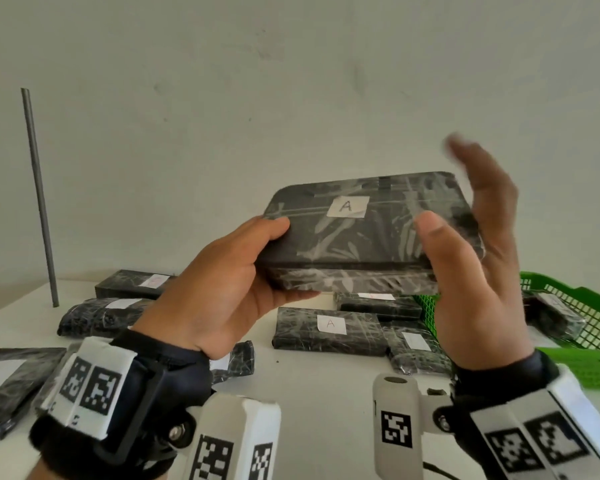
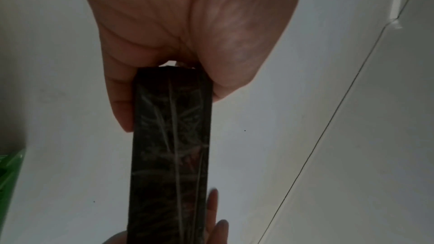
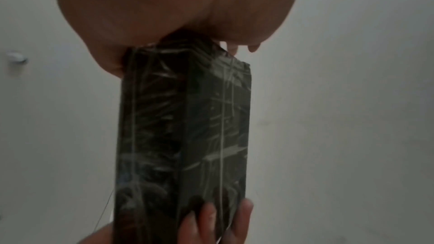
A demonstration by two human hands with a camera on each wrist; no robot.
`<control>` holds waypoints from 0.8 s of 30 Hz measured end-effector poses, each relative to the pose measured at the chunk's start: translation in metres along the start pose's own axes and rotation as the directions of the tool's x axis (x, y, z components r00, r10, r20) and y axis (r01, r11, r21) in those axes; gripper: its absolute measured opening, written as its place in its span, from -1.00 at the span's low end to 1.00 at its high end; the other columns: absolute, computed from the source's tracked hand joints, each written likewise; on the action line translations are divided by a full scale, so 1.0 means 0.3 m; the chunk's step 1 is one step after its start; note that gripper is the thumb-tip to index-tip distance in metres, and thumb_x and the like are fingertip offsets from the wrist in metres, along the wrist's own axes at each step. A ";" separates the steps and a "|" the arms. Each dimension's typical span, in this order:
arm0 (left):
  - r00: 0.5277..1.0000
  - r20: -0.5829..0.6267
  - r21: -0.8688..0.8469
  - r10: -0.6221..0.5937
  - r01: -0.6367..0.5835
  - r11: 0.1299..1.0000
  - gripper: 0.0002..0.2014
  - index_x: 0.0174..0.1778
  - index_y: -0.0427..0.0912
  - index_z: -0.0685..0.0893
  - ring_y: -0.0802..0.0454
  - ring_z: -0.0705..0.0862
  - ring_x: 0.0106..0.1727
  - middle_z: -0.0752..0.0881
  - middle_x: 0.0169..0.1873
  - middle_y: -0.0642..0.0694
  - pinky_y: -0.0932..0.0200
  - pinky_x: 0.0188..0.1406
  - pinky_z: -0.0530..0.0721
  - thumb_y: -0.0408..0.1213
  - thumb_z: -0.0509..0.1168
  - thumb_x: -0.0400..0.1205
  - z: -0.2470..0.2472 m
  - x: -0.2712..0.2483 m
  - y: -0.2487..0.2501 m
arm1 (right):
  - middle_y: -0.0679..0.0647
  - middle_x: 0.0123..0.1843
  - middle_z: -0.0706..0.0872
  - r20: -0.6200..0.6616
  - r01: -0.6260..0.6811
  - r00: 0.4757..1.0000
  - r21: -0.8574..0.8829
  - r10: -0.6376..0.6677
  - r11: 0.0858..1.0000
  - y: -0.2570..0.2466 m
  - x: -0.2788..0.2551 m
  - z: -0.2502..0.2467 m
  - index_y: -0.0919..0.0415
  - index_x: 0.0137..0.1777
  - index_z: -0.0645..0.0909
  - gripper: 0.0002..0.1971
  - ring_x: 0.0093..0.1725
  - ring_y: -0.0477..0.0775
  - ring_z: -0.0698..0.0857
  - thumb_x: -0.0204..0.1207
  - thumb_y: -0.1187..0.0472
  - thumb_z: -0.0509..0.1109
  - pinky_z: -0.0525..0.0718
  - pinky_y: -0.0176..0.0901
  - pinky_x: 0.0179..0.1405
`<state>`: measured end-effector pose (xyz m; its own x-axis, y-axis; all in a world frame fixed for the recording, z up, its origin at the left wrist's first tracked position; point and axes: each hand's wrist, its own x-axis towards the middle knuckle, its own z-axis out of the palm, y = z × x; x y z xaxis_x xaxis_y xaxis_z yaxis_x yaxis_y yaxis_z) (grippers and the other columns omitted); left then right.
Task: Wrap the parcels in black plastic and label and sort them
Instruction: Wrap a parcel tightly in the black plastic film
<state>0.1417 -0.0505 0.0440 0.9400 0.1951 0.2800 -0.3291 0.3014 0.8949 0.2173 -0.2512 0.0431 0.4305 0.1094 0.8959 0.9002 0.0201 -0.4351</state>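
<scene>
Head view: left hand [image 1: 222, 285] grips the left end of a wrapped parcel [image 1: 368, 237] labelled A [image 1: 347, 206], held up above the worktop [image 1: 326, 393]; right hand [image 1: 475, 271] cups the right end, fingers straight and blurred.
Progress: this parcel looks wrapped and labelled, sorting left; other wrapped parcels [image 1: 329, 330] lie below, one in the green basket [image 1: 589, 306] at right.
Left wrist view: thumb and fingers [image 2: 122, 110] clamp the parcel's edge; label hidden.
Right wrist view: palm against the parcel's end, underside tape visible, which the head view lacks.
</scene>
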 end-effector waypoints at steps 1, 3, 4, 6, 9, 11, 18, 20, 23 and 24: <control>1.000 0.019 0.004 -0.004 0.004 1.000 -0.69 0.20 -0.19 0.80 -0.05 0.88 -0.04 0.88 0.05 -0.21 0.02 -0.12 0.88 -0.11 0.36 0.65 0.002 -0.004 0.001 | 0.13 0.58 0.57 -0.018 0.027 0.999 -0.006 -0.027 1.000 0.009 0.004 -0.004 0.19 0.41 0.64 -0.53 0.71 -0.06 0.42 0.58 -0.03 0.28 0.35 -0.31 0.63; 0.998 0.066 0.015 0.015 -0.016 1.000 -0.60 0.25 -0.20 0.82 -0.09 0.86 0.13 0.86 0.17 -0.24 0.03 0.10 0.85 -0.06 0.52 0.57 0.007 -0.007 0.000 | 0.09 0.24 0.79 -0.093 -0.040 0.994 0.108 0.050 0.993 0.013 0.008 -0.005 0.40 0.00 0.73 -0.63 0.50 -0.17 0.63 0.59 0.05 0.30 0.45 -0.18 0.63; 0.996 0.076 0.037 0.035 -0.038 0.999 -0.52 0.28 -0.23 0.81 -0.13 0.83 0.22 0.84 0.22 -0.27 0.01 0.23 0.80 -0.01 0.51 0.52 0.009 -0.007 -0.005 | 0.06 0.07 0.81 -0.134 -0.121 0.980 0.199 0.149 0.973 0.007 0.010 -0.003 0.48 -0.08 0.70 -0.63 0.33 -0.25 0.71 0.62 0.11 0.31 0.55 -0.21 0.54; 0.992 0.066 0.166 0.106 -0.116 0.979 -0.39 0.33 -0.30 0.77 -0.22 0.74 0.39 0.78 0.29 -0.36 -0.13 0.50 0.61 0.12 0.43 0.52 0.007 0.001 -0.023 | 0.11 -0.13 0.80 -0.131 -0.279 0.934 0.309 0.332 0.909 0.006 0.004 -0.002 0.45 -0.14 0.69 -0.69 0.00 -0.24 0.75 0.73 0.25 0.27 0.65 -0.49 0.09; 0.984 0.045 0.412 0.174 -0.177 0.894 -0.11 0.59 -0.15 0.57 0.13 0.60 0.56 0.67 0.52 -0.13 -0.04 0.66 0.39 0.42 0.37 0.49 0.024 0.002 -0.043 | 0.08 -0.20 0.74 -0.171 -0.340 0.897 0.322 0.408 0.884 -0.004 0.006 -0.006 0.05 -0.21 0.70 -0.65 -0.11 0.02 0.74 0.81 0.14 0.23 0.64 -0.46 -0.11; 0.976 0.043 0.517 0.213 -0.205 0.831 0.04 0.78 0.06 0.24 0.88 0.39 0.28 0.53 0.53 0.43 0.56 0.41 0.32 0.59 0.26 0.48 0.052 -0.017 -0.030 | 0.20 -0.20 0.73 -0.172 -0.437 0.846 0.318 0.505 0.841 -0.020 0.014 0.004 0.04 -0.37 0.69 -0.55 -0.18 0.17 0.74 0.77 -0.06 0.34 0.72 -0.07 -0.12; 0.868 -0.102 0.495 0.486 -0.379 0.782 -0.52 0.02 -0.12 0.70 0.21 0.80 -0.11 0.83 -0.15 0.03 0.52 -0.18 0.63 0.25 0.29 0.54 0.064 -0.032 -0.010 | 0.14 -0.22 0.71 0.005 -0.325 0.937 0.386 0.350 0.863 -0.040 0.008 0.038 0.07 -0.08 0.65 -0.60 -0.18 0.09 0.73 0.37 -0.13 0.74 0.70 -0.12 -0.11; 0.857 -0.116 0.490 0.503 -0.391 0.779 -0.57 -0.10 -0.14 0.66 0.26 0.75 -0.25 0.76 -0.31 0.07 0.50 -0.25 0.63 0.22 0.32 0.52 0.069 -0.037 -0.008 | 0.04 -0.18 0.82 0.025 -0.318 0.942 0.388 0.335 0.865 -0.040 0.000 0.043 0.11 -0.02 0.62 -0.63 -0.12 0.05 0.86 0.35 0.02 0.73 0.81 -0.10 -0.06; 0.846 -0.120 0.456 0.519 -0.418 0.786 -0.59 -0.12 -0.10 0.63 0.28 0.79 -0.23 0.78 -0.33 0.14 0.43 -0.20 0.68 0.18 0.43 0.40 0.068 -0.037 -0.008 | 0.06 -0.14 0.81 0.045 -0.311 0.948 0.351 0.316 0.883 -0.058 -0.006 0.053 0.13 0.04 0.58 -0.60 -0.10 0.10 0.87 0.42 0.02 0.72 0.84 -0.05 -0.08; 0.842 -0.122 0.446 0.526 -0.426 0.787 -0.57 -0.11 -0.09 0.64 0.21 0.83 -0.19 0.81 -0.30 0.11 0.38 -0.16 0.72 0.16 0.48 0.34 0.065 -0.035 -0.009 | 0.07 -0.13 0.80 0.055 -0.309 0.950 0.320 0.308 0.896 -0.060 -0.006 0.054 0.10 0.06 0.56 -0.56 -0.08 0.16 0.87 0.42 -0.02 0.75 0.84 0.01 -0.06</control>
<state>0.1345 -0.0716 0.0455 0.6076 0.4362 0.6638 -0.6196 -0.2626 0.7397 0.1993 -0.2358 0.0479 0.6826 0.1647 0.7120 0.6521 0.3025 -0.6951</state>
